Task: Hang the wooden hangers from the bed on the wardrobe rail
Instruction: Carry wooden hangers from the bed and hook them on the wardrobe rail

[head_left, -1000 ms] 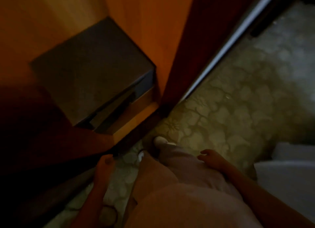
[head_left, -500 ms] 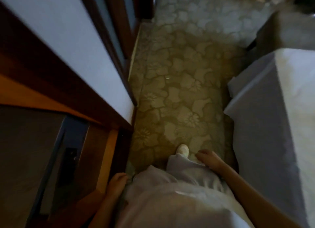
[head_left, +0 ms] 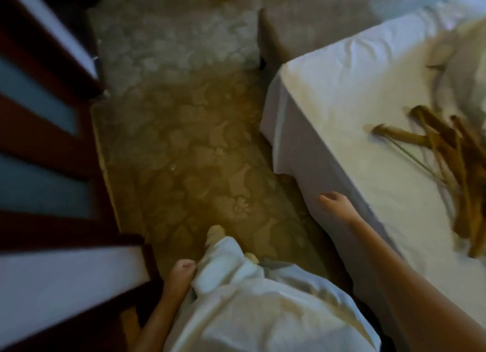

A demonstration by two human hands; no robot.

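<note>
Several wooden hangers (head_left: 452, 162) lie in a loose pile on the white sheet of the bed (head_left: 342, 109) at the right edge of the view. My right hand (head_left: 335, 205) hangs beside the bed's near side, fingers loosely apart, holding nothing, about an arm's length short of the pile. My left hand (head_left: 181, 275) is low at my left hip, fingers curled with nothing in them, next to my pale trousers. The wardrobe rail is out of view.
A dark wooden wardrobe door with pale panels (head_left: 47, 167) fills the left side. Patterned carpet (head_left: 189, 154) forms a narrow aisle between it and the bed. A grey upholstered block (head_left: 310, 28) stands beyond the bed's corner. Small clutter lies on the floor at the top.
My view has swung right, from the wardrobe interior and its dark box to the bed. The hangers have come into sight. My right hand has moved up alongside the bed.
</note>
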